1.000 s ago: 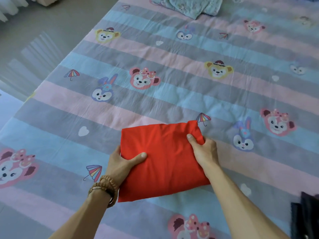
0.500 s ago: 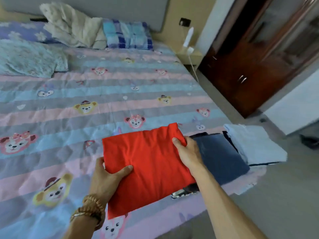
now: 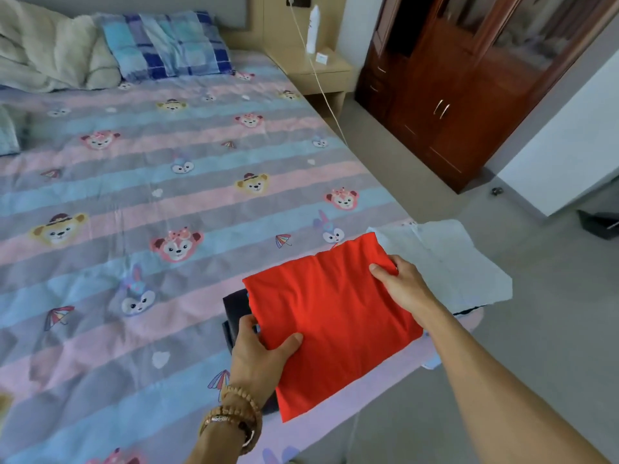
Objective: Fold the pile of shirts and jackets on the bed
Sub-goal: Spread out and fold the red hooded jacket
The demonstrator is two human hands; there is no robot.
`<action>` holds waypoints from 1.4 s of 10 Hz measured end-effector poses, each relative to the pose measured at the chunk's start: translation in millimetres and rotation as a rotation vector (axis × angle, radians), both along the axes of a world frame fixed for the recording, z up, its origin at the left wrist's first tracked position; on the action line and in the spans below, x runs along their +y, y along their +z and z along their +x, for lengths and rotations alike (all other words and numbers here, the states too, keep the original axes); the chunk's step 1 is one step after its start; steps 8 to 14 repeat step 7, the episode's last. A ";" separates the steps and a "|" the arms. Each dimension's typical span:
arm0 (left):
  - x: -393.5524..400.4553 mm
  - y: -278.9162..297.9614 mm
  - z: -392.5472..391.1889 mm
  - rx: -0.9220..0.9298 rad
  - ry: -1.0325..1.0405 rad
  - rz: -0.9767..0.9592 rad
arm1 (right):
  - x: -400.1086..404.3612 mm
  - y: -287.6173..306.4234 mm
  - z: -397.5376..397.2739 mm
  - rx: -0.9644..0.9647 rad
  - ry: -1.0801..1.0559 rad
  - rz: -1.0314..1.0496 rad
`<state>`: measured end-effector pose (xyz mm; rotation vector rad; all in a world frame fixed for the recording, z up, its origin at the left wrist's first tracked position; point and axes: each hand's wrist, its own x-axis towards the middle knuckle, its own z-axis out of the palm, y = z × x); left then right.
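Head view: left hand (image 3: 259, 358) and right hand (image 3: 403, 286) each pinch an edge of the folded red shirt (image 3: 330, 321), keeping it flat over a dark stack (image 3: 234, 313), probably folded clothes, at the bed's (image 3: 134, 202) corner.

Red shirt (image 3: 335, 316), folded into a flat rectangle, slightly tilted, at the near right edge of the bed (image 3: 150, 202), over a dark folded garment (image 3: 234, 313) whose edge shows at its left. Pale folded garment (image 3: 449, 262) just beyond on the right, partly overhanging the bed edge.
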<state>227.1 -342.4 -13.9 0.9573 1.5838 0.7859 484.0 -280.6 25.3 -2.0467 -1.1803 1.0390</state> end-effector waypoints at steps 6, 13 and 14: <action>44.1 -60.2 50.3 1.203 -0.716 0.214 | 8.9 -113.2 2.7 -0.801 0.751 0.066; 43.0 -35.0 46.1 1.218 -0.741 0.167 | 12.0 -91.2 13.2 -0.849 0.684 -0.067; 43.0 -35.0 46.1 1.218 -0.741 0.167 | 12.0 -91.2 13.2 -0.849 0.684 -0.067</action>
